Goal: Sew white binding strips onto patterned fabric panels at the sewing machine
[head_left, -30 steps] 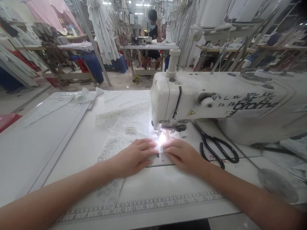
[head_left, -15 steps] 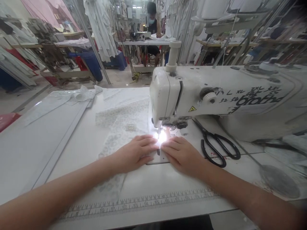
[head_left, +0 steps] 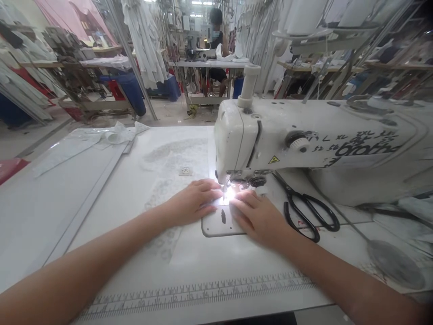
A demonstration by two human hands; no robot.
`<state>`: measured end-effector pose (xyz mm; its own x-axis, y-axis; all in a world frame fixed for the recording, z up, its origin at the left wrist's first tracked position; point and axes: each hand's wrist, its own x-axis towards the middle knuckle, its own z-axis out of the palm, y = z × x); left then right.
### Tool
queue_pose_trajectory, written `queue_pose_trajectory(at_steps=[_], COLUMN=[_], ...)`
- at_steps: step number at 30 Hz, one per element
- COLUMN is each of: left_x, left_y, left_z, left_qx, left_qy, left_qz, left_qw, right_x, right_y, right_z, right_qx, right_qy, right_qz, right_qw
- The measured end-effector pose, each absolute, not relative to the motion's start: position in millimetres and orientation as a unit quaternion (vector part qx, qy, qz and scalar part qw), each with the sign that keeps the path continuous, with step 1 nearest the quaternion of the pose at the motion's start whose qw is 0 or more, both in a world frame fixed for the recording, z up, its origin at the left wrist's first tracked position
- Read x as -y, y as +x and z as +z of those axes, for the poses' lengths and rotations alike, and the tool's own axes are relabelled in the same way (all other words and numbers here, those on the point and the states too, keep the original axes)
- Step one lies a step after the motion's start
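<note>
My left hand [head_left: 191, 202] lies flat, fingers together, on a pale patterned white fabric [head_left: 169, 180] just left of the needle of a white sewing machine [head_left: 304, 140]. My right hand [head_left: 257, 215] lies flat on the machine bed just right of the needle, fingertips at the brightly lit presser foot [head_left: 228, 192]. Both hands press the cloth down on either side of the needle. The metal needle plate [head_left: 218, 223] shows bare between the two wrists. A small label [head_left: 185, 170] lies on the fabric beyond my left hand.
Black scissors [head_left: 309, 211] lie on the table right of the needle, under the machine arm. A printed ruler strip [head_left: 203, 291] runs along the near table edge. Loose white cloth pieces [head_left: 115, 134] sit at the far left. A person sits at another sewing table [head_left: 211, 64] in the background.
Both hands have slid forward towards the needle with the fabric, which has moved away under the foot. The bare needle plate now shows behind the hands.
</note>
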<state>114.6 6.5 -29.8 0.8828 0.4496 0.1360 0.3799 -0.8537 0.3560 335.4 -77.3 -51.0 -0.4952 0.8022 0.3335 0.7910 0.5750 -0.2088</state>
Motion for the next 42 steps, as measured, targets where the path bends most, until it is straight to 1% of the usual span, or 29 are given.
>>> queue_pose_trajectory(at_steps=[14,21,25,27,31,33,35,36,37,39,40,42], left_x=[-5,-3,0,0,1,5,17,26,37,62,74,96], left_y=[112,111,124,135,133,106,62,36,10,-38,-58,-86], left_z=[-30,-33,-28,-26,-21,-20,-19,-19,-18,-16,-14,-11], left_qx=[-0.234,-0.241,-0.260,-0.284,-0.358,-0.392,-0.434,-0.458,-0.490,-0.542,-0.559,-0.576], left_qy=[0.953,0.953,0.955,0.944,0.897,0.875,0.835,0.800,0.729,0.573,0.501,0.418], left_qz=[0.102,0.138,0.097,0.096,0.148,0.169,0.199,0.219,0.251,0.296,0.312,0.327], left_qw=[0.160,0.124,0.100,0.137,0.211,0.226,0.274,0.319,0.406,0.539,0.582,0.621], right_x=[75,74,74,73,77,85,96,102,105,105,100,81], right_y=[340,341,339,338,337,333,324,317,309,289,279,257], right_z=[-52,-54,-54,-54,-52,-49,-45,-43,-41,-37,-37,-37], right_qx=[0.850,0.845,0.843,0.844,0.847,0.854,0.867,0.874,0.882,0.892,0.893,0.884], right_qy=[-0.488,-0.499,-0.497,-0.492,-0.468,-0.446,-0.415,-0.396,-0.376,-0.343,-0.337,-0.365], right_qz=[0.013,0.010,0.005,0.001,-0.015,-0.008,0.023,0.040,0.054,0.063,0.063,0.058], right_qw=[0.197,0.194,0.205,0.214,0.250,0.268,0.276,0.277,0.280,0.287,0.291,0.286])
